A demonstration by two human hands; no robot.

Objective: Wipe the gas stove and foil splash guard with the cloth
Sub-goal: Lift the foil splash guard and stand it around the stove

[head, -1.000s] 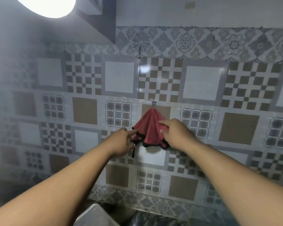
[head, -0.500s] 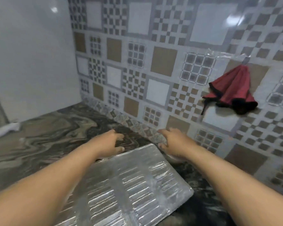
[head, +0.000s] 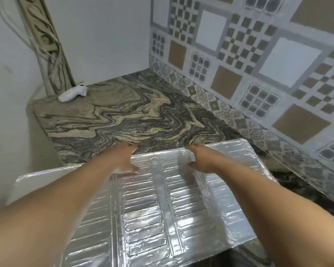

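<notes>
Both hands, left hand (head: 124, 160) and right hand (head: 200, 160), grip the foil splash guard's (head: 162, 209) top edge; no cloth or stove in view, so wiping progress cannot be judged.

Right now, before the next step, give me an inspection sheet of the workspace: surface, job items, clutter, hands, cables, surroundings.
Surface: swirled marble-pattern countertop, bare across the middle.
Job's things: foil splash guard, ribbed and shiny, fills the near part of the counter; cloth and gas stove not in view.
Clutter: small white object at the far left corner of the counter; what it is, cannot tell.
Hands: left hand and right hand both at the guard's far edge, fingers curled over it; neither holds a cloth.
Cables: white cables run down the left wall beside a patterned strip.
Surroundings: patterned wall tiles on the right, plain white wall behind.
</notes>
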